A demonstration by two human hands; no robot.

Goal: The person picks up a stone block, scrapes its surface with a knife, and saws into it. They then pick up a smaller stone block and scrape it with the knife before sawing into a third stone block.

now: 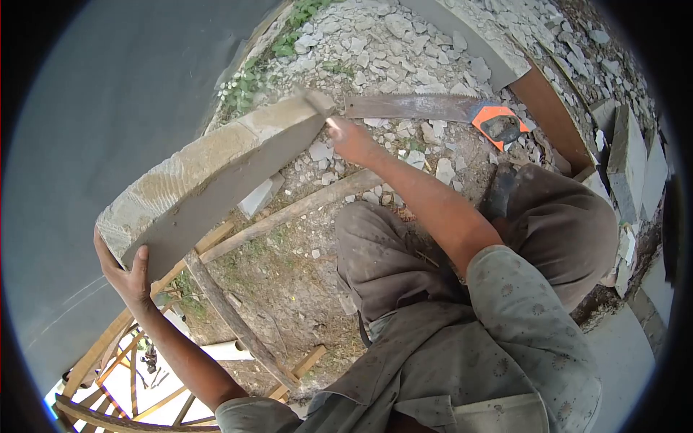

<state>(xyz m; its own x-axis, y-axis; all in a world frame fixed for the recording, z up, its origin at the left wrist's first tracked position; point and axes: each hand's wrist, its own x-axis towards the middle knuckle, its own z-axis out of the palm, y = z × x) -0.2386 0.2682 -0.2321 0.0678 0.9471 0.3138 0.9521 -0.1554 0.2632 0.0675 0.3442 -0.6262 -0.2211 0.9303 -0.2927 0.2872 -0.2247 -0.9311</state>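
Observation:
A long, thick grey slab with a smooth side and a rough, chipped pale upper edge stretches from lower left to upper middle. My left hand grips its near left end, thumb pressed on the smooth side and fingers wrapped round behind. At the far end, my right hand is closed on the light handle of a small hatchet-like tool. Its grey head is smeared by motion and overlaps the slab's tip. Just right of this, a handsaw with an orange and black grip lies on stone chips.
Pale stone chips cover the ground ahead. Wooden poles cross below the slab, and a dark grey surface fills the left side. More slabs stand at the right, beside my bent knee. Green weeds grow near the slab.

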